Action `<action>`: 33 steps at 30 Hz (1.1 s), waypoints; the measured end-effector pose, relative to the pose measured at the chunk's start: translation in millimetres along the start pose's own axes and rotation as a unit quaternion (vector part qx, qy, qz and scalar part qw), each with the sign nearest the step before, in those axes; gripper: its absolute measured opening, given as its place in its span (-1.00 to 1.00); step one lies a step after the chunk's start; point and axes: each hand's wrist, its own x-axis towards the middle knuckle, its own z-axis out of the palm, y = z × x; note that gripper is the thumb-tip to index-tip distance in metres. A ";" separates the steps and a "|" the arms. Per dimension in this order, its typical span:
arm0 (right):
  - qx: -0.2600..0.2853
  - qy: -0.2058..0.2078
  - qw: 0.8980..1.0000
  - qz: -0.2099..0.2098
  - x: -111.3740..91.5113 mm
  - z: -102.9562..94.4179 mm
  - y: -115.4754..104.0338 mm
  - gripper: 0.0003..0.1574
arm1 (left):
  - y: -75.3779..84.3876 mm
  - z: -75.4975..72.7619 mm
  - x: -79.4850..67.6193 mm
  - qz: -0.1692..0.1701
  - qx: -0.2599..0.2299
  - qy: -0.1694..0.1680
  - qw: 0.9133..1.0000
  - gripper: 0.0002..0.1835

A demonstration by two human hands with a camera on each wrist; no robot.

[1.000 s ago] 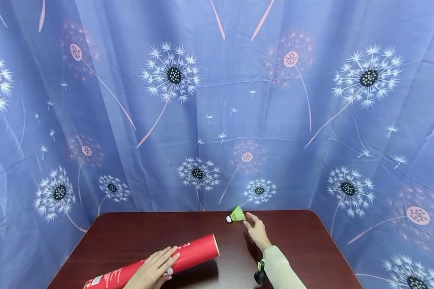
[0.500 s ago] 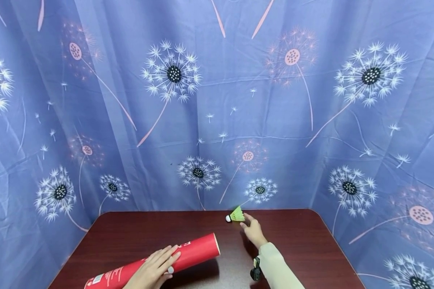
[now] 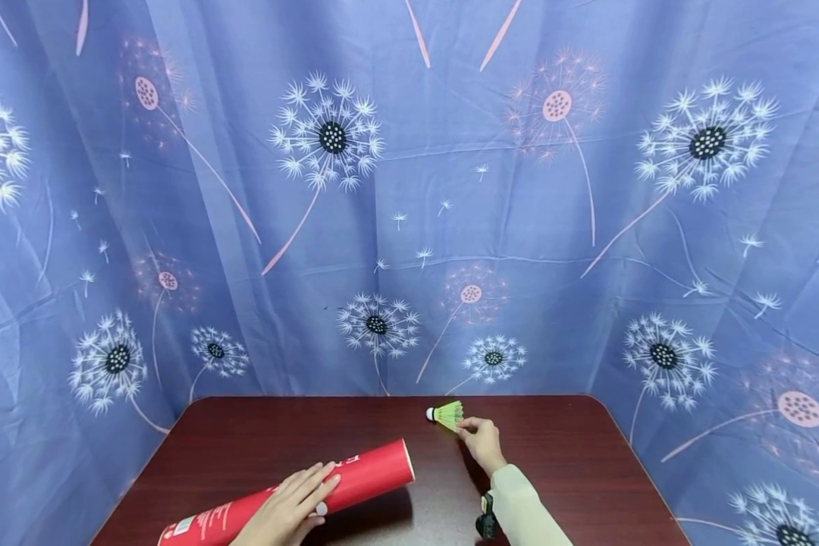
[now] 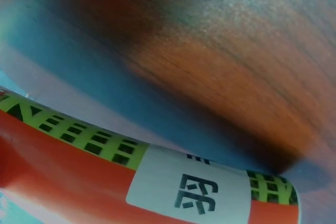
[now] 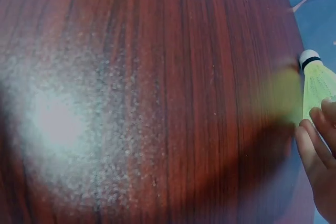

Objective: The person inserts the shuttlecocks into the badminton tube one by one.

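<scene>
The yellow-green shuttlecock (image 3: pixel 447 414), with a white cork and black band, is near the table's far edge in the head view. My right hand (image 3: pixel 481 444) pinches the rim of its skirt between thumb and fingers, the cork pointing left. In the right wrist view, the shuttlecock (image 5: pixel 316 85) and fingertips (image 5: pixel 310 135) show at the right edge. My left hand (image 3: pixel 290 504) holds a long red shuttlecock tube (image 3: pixel 375 479), fingers across its top and thumb on the near side. Its pale-rimmed right end points toward the right. The left wrist view shows the tube's printed side (image 4: pixel 68 166) but no fingers.
The dark red-brown wooden table (image 3: pixel 553 440) has rounded far corners. A blue curtain (image 3: pixel 409 189) with dandelion prints hangs behind and on both sides. A small black device (image 3: pixel 486 519) is at the right sleeve (image 3: pixel 525 504).
My right hand has closed its fingers on the skirt's rim, and the shuttlecock has turned slightly. The left hand and tube stay nearly in place.
</scene>
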 end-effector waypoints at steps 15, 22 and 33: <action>-0.015 0.033 0.999 -0.027 -1.8 3.9 -7.8 -0.94 | -0.1 2.7 1.2 0.007 0.007 0.008 1.000 -0.39; -0.002 0.039 0.998 -0.041 0.4 -3.1 -9.9 -0.95 | -0.4 1.7 4.5 0.013 -0.006 0.017 1.000 -0.40; 0.034 0.012 0.999 -0.038 -2.1 -19.1 -13.4 -0.95 | -3.3 -1.4 5.4 0.005 -0.013 0.031 0.999 -0.42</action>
